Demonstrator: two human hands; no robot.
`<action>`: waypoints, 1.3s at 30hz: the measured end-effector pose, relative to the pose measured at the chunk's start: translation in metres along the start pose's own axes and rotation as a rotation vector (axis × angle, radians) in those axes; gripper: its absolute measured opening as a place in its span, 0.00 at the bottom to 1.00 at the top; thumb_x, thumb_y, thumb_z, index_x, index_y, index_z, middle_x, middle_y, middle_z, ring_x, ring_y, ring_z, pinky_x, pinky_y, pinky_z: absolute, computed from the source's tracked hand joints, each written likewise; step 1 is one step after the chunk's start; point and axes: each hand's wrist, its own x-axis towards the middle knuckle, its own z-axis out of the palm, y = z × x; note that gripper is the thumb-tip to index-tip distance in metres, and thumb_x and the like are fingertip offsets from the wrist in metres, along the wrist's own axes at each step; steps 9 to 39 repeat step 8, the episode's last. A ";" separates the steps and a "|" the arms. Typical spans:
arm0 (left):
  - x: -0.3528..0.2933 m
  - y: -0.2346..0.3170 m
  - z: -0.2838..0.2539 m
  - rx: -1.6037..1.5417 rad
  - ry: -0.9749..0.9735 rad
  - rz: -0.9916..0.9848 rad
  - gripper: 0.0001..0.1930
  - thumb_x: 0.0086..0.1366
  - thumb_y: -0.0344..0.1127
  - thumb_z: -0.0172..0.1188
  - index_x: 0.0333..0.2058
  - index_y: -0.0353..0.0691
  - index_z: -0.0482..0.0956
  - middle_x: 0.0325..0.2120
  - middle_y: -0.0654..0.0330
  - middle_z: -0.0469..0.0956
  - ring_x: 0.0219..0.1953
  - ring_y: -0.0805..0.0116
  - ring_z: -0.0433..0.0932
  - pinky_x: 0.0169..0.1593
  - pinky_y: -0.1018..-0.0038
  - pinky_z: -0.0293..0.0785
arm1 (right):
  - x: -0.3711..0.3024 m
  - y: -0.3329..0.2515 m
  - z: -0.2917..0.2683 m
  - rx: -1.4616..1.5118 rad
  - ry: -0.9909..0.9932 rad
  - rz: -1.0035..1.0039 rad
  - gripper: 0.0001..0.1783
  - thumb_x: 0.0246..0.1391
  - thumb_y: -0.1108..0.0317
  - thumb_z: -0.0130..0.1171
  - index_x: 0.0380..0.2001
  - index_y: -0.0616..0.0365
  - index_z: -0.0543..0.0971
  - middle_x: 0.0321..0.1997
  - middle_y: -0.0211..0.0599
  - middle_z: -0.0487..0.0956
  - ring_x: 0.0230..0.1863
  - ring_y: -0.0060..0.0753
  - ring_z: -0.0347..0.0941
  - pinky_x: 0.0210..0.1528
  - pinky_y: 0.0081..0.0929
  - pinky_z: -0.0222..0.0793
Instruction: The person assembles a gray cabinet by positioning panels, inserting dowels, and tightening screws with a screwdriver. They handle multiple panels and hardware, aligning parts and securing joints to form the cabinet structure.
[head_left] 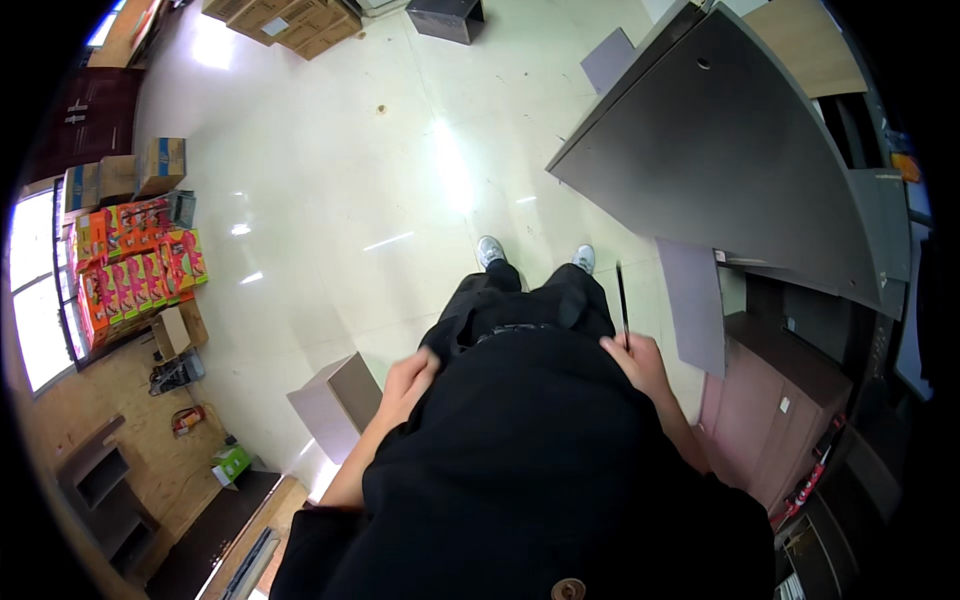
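Observation:
My right hand [640, 362] is beside my right hip, its fingers closed around a thin black stick [623, 300] that points forward, away from me. What kind of stick it is I cannot make out. By my left hip my left hand [405, 383] is curled closed against the black clothing [510, 400]. Its fingertips are slightly blurred, and anything inside them is hidden. A small box-shaped wooden piece [335, 405] stands on the floor just left of that hand.
A large grey desk [720, 130] fills the right front, with a grey panel [692, 305] below it. Behind that stands a brown cabinet [765, 410]. Colourful cartons [135, 265] are stacked at the left. Brown cardboard boxes [285, 22] and a dark stool-like box [445, 20] stand far ahead on the pale floor [330, 180].

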 end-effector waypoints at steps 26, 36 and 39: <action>0.085 0.023 0.030 -0.131 -0.255 -0.239 0.16 0.71 0.49 0.56 0.43 0.42 0.79 0.28 0.58 0.79 0.32 0.68 0.73 0.44 0.74 0.69 | 0.054 -0.061 0.020 -0.112 -0.216 0.139 0.11 0.56 0.62 0.66 0.27 0.58 0.81 0.24 0.25 0.74 0.25 0.20 0.64 0.28 0.23 0.61; 0.085 0.023 0.030 -0.131 -0.255 -0.239 0.16 0.71 0.49 0.56 0.43 0.42 0.79 0.28 0.58 0.79 0.32 0.68 0.73 0.44 0.74 0.69 | 0.054 -0.061 0.020 -0.112 -0.216 0.139 0.11 0.56 0.62 0.66 0.27 0.58 0.81 0.24 0.25 0.74 0.25 0.20 0.64 0.28 0.23 0.61; 0.085 0.023 0.030 -0.131 -0.255 -0.239 0.16 0.71 0.49 0.56 0.43 0.42 0.79 0.28 0.58 0.79 0.32 0.68 0.73 0.44 0.74 0.69 | 0.054 -0.061 0.020 -0.112 -0.216 0.139 0.11 0.56 0.62 0.66 0.27 0.58 0.81 0.24 0.25 0.74 0.25 0.20 0.64 0.28 0.23 0.61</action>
